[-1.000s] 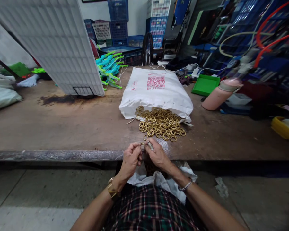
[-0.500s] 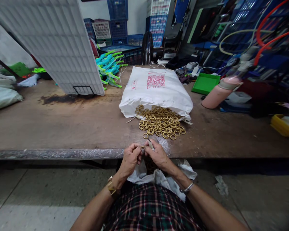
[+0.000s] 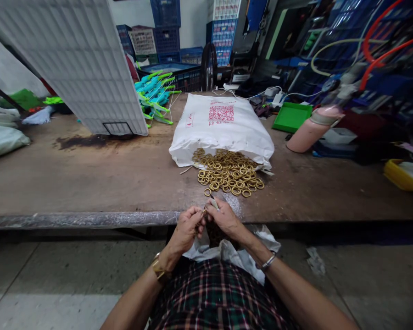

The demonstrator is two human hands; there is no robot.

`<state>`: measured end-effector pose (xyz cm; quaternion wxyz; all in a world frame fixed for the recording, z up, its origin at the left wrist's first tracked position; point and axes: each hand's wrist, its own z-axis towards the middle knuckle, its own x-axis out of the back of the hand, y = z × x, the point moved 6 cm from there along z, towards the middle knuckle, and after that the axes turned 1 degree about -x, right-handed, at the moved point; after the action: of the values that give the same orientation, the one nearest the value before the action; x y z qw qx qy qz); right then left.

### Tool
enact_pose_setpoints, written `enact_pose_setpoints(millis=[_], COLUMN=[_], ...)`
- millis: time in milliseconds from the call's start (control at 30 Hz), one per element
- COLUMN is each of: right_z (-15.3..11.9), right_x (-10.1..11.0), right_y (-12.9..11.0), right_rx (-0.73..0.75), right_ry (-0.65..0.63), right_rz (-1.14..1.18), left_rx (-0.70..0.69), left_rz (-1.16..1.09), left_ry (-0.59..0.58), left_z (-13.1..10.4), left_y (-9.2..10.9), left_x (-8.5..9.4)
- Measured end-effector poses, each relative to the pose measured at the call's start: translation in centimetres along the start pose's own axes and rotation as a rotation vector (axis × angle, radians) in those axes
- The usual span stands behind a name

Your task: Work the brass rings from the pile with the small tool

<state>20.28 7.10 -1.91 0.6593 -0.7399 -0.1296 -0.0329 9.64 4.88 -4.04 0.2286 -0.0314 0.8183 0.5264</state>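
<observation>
My left hand [image 3: 189, 225] is closed on a brass ring at the table's front edge, its thumb and forefinger pinching it. Close against it, my right hand [image 3: 225, 217] grips a small knife [image 3: 214, 201] with a pale handle and a dark tip pointing up and away from me. Just beyond both hands, a pile of brass rings [image 3: 227, 172] spills from the mouth of a white sack [image 3: 216, 128] with red print. More rings lie in an open white bag [image 3: 234, 257] on my lap, partly hidden by my right hand.
A tilted ribbed white panel [image 3: 72, 68] stands at the left, with turquoise and green plastic parts [image 3: 156, 98] beside it. On the right of the wooden table [image 3: 72, 183] are a green tray [image 3: 292, 117], a pink bottle [image 3: 309, 133] and a yellow container [image 3: 401, 176].
The two hands remain together, with small shifts of the fingers around the ring. The whole view has shifted slightly.
</observation>
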Motion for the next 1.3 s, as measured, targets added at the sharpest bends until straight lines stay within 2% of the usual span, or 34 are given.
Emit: enact_pose_setpoints(millis=[133, 267, 367, 500, 800, 900, 1100, 1167, 1300], right_z=[0.2, 0.0, -0.6, -1.2, -1.0, -0.9, 0.7, 1.5, 3.0], right_x=[0.1, 0.6, 0.0, -0.9, -1.1, -0.9, 0.5, 0.8, 1.1], right_y=[0.2, 0.5, 0.6, 0.8, 0.6, 0.6, 0.7, 0.4, 0.1], right_rx=[0.025, 0.102, 0.179, 0.222, 0.171, 0.111, 0.027, 0.035, 0.006], right_ry=[0.009, 0.093, 0.009, -0.096, -0.190, -0.213, -0.060, 0.020, 0.173], right_rz=[-0.050, -0.297, -0.481, -0.617, -0.868, -0.956, -1.099, -1.116, -1.123], left_rx=[0.013, -0.005, -0.031, -0.079, -0.208, -0.197, -0.119, -0.073, 0.022], left_rz=[-0.071, -0.118, -0.097, -0.029, 0.198, 0.189, -0.074, -0.178, -0.260], left_ry=[-0.031, -0.001, 0.017, 0.034, 0.082, 0.060, -0.130, -0.114, 0.000], left_z=[0.0, 0.0, -0.1, 0.0, 0.0, -0.6, -2.4, -2.3, -1.6], left_y=[-0.4, -0.4, -0.2, 0.1, 0.4, 0.5, 1.7, 1.9, 1.2], left_x=[-0.1, 0.1, 0.2, 0.3, 0.9, 0.8, -1.4, -1.5, -0.3])
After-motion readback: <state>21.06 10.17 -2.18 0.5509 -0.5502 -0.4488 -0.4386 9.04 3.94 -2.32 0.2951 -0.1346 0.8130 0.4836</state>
